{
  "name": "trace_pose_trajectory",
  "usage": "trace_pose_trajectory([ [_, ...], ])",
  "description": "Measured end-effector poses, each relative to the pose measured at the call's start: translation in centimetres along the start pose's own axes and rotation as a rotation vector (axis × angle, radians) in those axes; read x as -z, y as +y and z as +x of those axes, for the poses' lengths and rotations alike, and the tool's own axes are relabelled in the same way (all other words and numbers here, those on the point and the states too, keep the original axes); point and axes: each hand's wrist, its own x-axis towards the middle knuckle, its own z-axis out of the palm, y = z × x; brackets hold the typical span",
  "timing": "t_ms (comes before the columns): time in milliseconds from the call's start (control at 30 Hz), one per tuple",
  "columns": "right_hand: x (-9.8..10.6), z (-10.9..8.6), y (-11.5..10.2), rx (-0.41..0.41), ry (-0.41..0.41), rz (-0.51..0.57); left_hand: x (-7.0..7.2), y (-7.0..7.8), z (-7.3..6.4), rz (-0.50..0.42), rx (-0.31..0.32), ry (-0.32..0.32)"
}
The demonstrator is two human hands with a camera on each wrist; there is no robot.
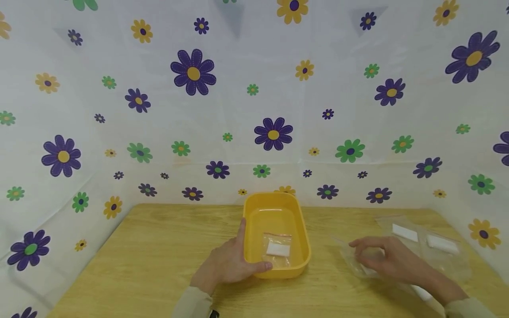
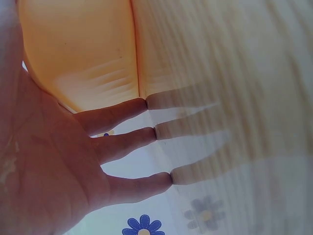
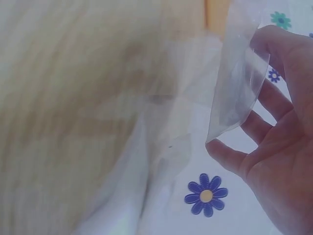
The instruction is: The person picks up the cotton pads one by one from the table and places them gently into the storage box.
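Note:
A yellow plastic tub [image 1: 304, 247] stands on the table, and a small clear zip bag [image 1: 277, 260] with a white piece inside lies in it. My left hand [image 1: 228, 263] rests against the tub's near left corner, thumb over the near rim and index finger along the left wall. In the left wrist view, three straight fingers [image 2: 122, 188] reach down beside the tub to the tabletop. My right hand [image 1: 391, 258] pinches another clear plastic bag [image 3: 237, 83] between thumb and fingers, to the right of the tub. The hand partly hides this bag in the head view.
More clear bags with white pieces [image 1: 443, 244] lie on the right of the wooden table [image 1: 167, 247], around and behind my right hand. One white piece [image 1: 421, 293] shows below my right wrist. A white flower-print sheet [image 1: 238, 110] encloses the table's back and sides.

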Motion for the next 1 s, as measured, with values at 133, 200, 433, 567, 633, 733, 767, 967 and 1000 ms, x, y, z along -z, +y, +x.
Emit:
trace_pose_trajectory([
  [133, 0.3, 0.9, -0.7, -0.047, 0.009, 0.008, -0.1, 0.0, -0.1, -0.009, -0.008, -0.004],
  [200, 0.6, 1.4, -1.0, -0.084, -0.005, 0.014, -0.1, 0.0, -0.1, -0.011, -0.01, -0.004],
  [433, 0.5, 3.3, -1.7, -0.058, 0.037, 0.012, -0.2, -0.1, -0.1, -0.003, -0.014, -0.001],
  [567, 0.4, 4.1, -1.9, 0.019, 0.077, 0.033, -0.2, -0.2, -0.1, -0.001, -0.016, -0.001],
  [633, 0.5, 4.5, -2.1, 0.026, 0.089, 0.036, -0.2, -0.2, -0.1, 0.001, -0.019, 0.001],
  [733, 0.7, 5.1, -2.5, 0.007, 0.089, 0.038, -0.1, -0.2, -0.1, 0.003, -0.027, 0.01],
  [767, 0.8, 5.3, -2.6, -0.005, 0.084, 0.034, 0.0, -0.2, -0.2, 0.006, -0.029, 0.014],
  [967, 1.0, 6.6, -3.6, -0.076, 0.046, 0.009, 0.2, -0.1, -0.2, 0.017, -0.022, 0.012],
  [1000, 1.0, 6.9, -3.7, -0.082, 0.038, 0.01, 0.2, -0.1, -0.2, 0.019, -0.018, 0.01],
])
